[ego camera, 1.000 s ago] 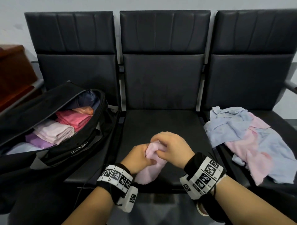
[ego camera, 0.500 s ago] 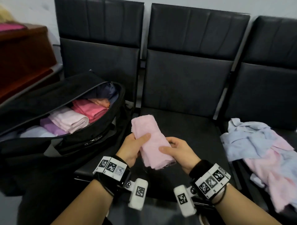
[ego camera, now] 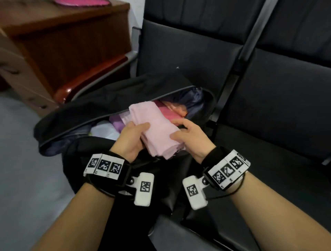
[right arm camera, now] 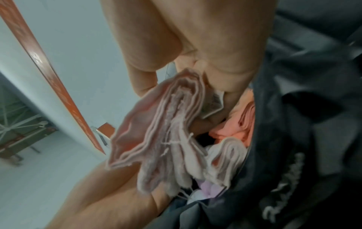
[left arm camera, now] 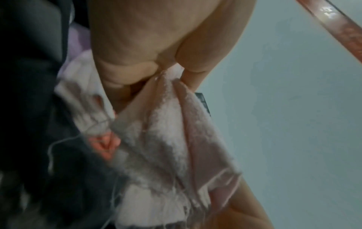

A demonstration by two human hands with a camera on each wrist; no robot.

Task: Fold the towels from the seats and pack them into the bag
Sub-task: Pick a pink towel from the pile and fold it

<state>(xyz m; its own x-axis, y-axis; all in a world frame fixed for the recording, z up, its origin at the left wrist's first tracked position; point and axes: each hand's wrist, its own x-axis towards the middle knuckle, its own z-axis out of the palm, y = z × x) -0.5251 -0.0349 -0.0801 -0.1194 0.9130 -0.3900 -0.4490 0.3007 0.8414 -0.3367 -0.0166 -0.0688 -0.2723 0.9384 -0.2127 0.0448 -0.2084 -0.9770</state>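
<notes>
A: Folded pale pink terry towel (ego camera: 157,130) held over the open mouth of the black fabric bag (ego camera: 100,107), which sits on the left dark padded seat (ego camera: 179,53).

B: Hands?

A: Left hand (ego camera: 131,138) grasps the towel's left edge, thumb on top, fingers beneath. Right hand (ego camera: 190,138) grips the right edge, thumb pressed onto the cloth. Right wrist view shows the towel's stacked layers end on, loose threads at the hem.

B: Bag contents?

A: Folded pieces already inside: a deep pink one (ego camera: 169,114), an orange one (ego camera: 179,108), a lilac one (ego camera: 117,123), something dark blue (ego camera: 193,96) at the far end, a white patch (ego camera: 102,129) low down.

B: Surroundings?

A: Brown wooden desk (ego camera: 62,35) to the left of the seats, a bright pink flat object (ego camera: 80,2) on its top. Grey floor (ego camera: 26,179) below.
</notes>
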